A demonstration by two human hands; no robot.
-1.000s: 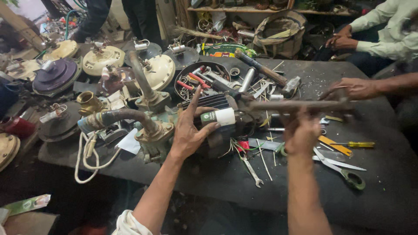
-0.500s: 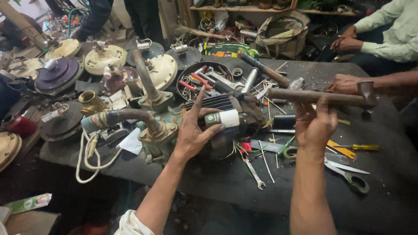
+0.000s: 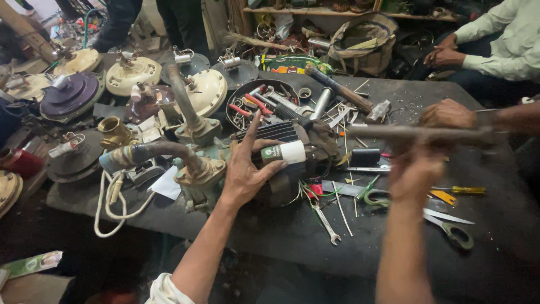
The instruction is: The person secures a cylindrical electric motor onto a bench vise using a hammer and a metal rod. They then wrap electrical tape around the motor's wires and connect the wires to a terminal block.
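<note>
The motor (image 3: 292,155), lying on the tabletop (image 3: 394,247) beside the pump (image 3: 194,169), is steadied by the left hand (image 3: 244,169), fingers spread wide. A hammer (image 3: 416,134) is gripped, blurred, by the right hand (image 3: 415,169).

Workbench (image 3: 394,236): finned electric motor (image 3: 281,146) at centre, left hand (image 3: 244,169) on it; pipe-fitted pump body (image 3: 191,163) adjoining on its left. Round tray of tools (image 3: 264,101) behind the motor. Long metal hammer (image 3: 416,133) in right hand (image 3: 416,169), above scissors (image 3: 444,222). Open-ended spanner (image 3: 325,222) before the motor. Domed fan covers (image 3: 132,73) far left, behind.
</note>
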